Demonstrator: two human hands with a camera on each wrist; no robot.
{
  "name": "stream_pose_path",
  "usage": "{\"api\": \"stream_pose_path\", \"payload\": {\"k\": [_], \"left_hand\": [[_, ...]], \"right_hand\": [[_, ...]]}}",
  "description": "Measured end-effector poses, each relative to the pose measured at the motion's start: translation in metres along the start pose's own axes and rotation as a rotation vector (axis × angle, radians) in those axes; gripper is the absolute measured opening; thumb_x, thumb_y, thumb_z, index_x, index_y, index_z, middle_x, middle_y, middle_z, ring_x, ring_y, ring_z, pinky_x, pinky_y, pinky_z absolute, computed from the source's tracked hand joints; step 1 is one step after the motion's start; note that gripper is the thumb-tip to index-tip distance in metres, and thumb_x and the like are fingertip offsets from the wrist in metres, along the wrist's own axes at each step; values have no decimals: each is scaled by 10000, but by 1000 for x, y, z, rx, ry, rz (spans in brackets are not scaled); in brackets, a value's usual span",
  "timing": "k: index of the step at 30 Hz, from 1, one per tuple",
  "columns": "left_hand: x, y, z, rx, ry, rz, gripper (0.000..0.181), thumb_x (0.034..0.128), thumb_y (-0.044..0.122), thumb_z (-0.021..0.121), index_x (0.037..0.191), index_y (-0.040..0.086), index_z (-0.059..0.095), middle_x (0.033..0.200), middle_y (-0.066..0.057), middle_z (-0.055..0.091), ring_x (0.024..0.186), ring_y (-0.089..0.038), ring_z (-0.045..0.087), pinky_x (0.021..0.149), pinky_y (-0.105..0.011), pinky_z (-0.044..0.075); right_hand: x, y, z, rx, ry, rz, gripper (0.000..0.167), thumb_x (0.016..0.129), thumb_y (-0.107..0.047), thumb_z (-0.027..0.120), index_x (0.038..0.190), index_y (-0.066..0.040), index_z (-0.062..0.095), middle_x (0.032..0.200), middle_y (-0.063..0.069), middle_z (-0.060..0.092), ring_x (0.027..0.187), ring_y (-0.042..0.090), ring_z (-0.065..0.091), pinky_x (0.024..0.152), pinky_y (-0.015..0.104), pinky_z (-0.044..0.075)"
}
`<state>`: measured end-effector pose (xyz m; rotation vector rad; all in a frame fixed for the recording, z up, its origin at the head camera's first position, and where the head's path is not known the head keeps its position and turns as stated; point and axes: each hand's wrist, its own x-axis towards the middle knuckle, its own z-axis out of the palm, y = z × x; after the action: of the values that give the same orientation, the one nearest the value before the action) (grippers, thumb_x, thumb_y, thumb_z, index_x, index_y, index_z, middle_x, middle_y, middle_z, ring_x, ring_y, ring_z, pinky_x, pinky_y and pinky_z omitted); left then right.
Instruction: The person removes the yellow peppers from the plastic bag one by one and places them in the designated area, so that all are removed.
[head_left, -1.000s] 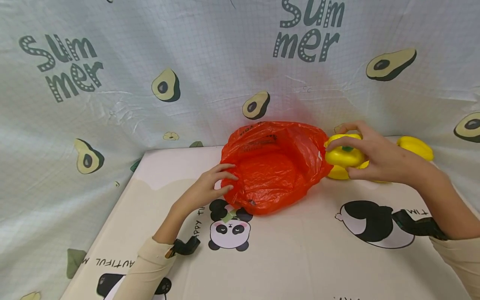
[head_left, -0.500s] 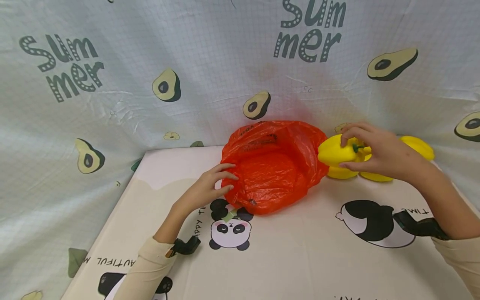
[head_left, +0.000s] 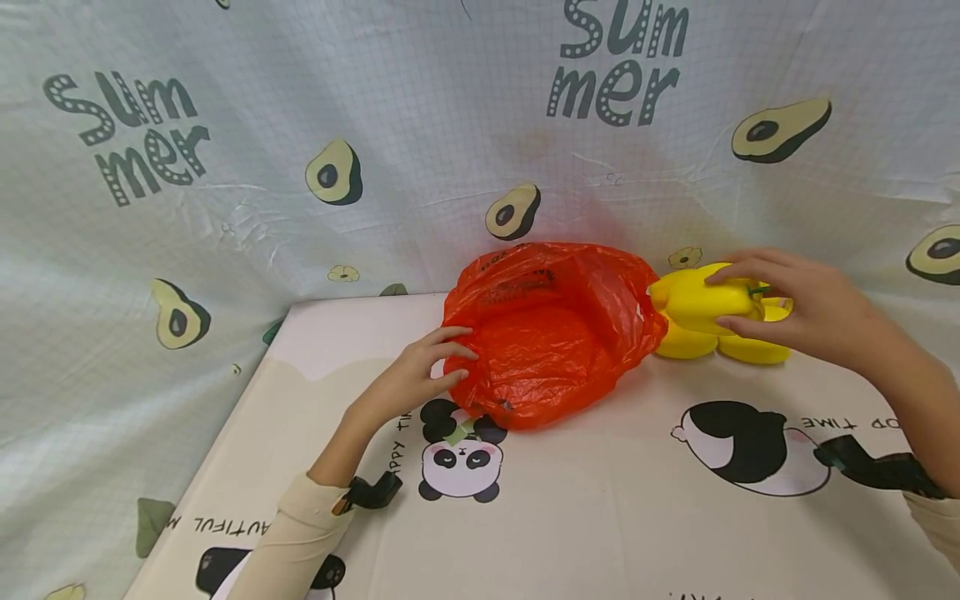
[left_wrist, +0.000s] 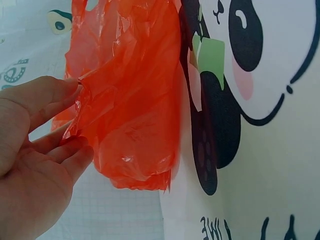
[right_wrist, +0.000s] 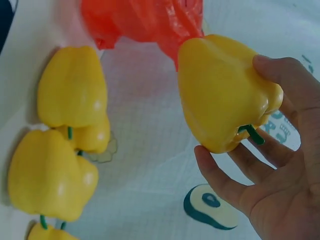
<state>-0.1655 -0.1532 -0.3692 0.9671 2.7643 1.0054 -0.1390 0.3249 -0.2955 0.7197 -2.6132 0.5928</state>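
A red plastic bag [head_left: 543, 358] stands with its mouth wide and facing me in the head view. At its left rim my left hand [head_left: 405, 379] pinches the thin plastic, seen closely as the bag edge [left_wrist: 82, 107] between thumb and fingers in the left wrist view. My right hand [head_left: 817, 312] grips a yellow bell pepper [head_left: 701, 302] by its stem end, just beside the bag's right rim. That held bell pepper [right_wrist: 220, 90] is raised off the table in the right wrist view, its green stem towards my palm.
Under and behind the held one, several more yellow bell peppers [head_left: 753, 350] lie on the table, partly hidden. In the right wrist view they form a row of bell peppers [right_wrist: 72, 92]. A printed curtain [head_left: 420, 125] hangs right behind the panda-patterned tablecloth [head_left: 585, 517].
My right hand first moved the bell pepper slightly left, then back right, and the pepper turned so its stem points right. The left hand and bag have barely moved.
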Motion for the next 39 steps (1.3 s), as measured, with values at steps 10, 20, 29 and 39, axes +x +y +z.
{"api": "stream_pose_path", "payload": {"k": [10,20,29,39], "left_hand": [[-2,1,-1,4,1,5,226,945,84,711,1170,98,727,1506,-119,495,1411,-367,442,1107,-519,442],[-1,1,-2,14,2,0,235,943,93,718,1178,96,726,1503,-115,497,1413,-359,442,1100,-504,452],[1,1,-2,22,-3,-7,228,953,102,706,1180,103,726,1504,-105,494,1418,-346,438,1106,-493,450],[-3,0,-2,15,1,-10,238,953,98,705,1191,103,723,1507,-112,493,1420,-356,434,1103,-508,449]], "right_hand": [[-35,22,-6,-46,-2,125,529,701,-100,927,1186,-99,716,1319,197,609,1113,401,568,773,-112,258],[-61,41,-11,-104,-12,199,512,721,-153,926,1167,-66,690,1339,262,558,1126,464,525,786,-109,250],[-76,56,-8,-40,-24,297,451,828,-11,823,1222,61,614,1352,376,436,1191,548,378,926,494,523],[-88,63,-5,-11,19,370,418,906,15,735,1271,102,551,1389,409,385,1276,596,315,994,715,339]]}}
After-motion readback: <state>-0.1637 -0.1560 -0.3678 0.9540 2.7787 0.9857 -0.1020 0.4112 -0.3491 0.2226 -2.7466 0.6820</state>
